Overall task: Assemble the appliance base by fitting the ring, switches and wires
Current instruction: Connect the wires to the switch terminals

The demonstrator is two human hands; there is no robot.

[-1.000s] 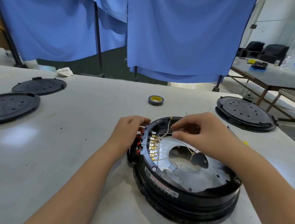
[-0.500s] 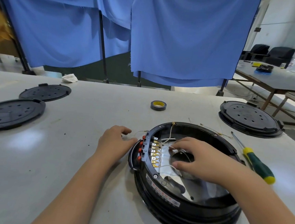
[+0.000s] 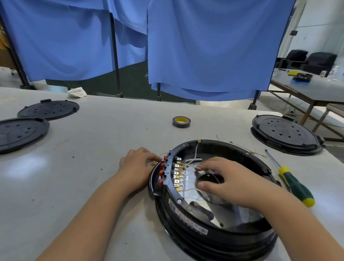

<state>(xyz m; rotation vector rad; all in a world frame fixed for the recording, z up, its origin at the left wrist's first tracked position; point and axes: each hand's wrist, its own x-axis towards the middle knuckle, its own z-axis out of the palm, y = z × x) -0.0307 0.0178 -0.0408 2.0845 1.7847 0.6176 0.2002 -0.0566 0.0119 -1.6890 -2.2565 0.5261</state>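
A round black appliance base [image 3: 212, 229] lies on the white table in front of me, open side up, with a shiny metal plate inside. A row of red switches [image 3: 162, 171] with brass terminals [image 3: 178, 175] sits on its left rim. Thin white wires [image 3: 193, 165] run from the terminals over the plate. My left hand [image 3: 137, 164] rests against the outside of the switch block, its fingertips touching the switches. Spread flat inside the base, my right hand [image 3: 231, 181] presses its fingers on the wires near the centre hole.
A green and yellow screwdriver [image 3: 293, 182] lies right of the base. A roll of tape [image 3: 181, 121] sits behind it. Two black round covers [image 3: 10, 135] lie at the left and another base [image 3: 287, 134] at the back right. Loose wire bits [image 3: 248, 150] lie behind the rim.
My right hand has come down from the rim's far side and now lies flat on the wires inside. My left hand slid slightly left, staying at the switch block.
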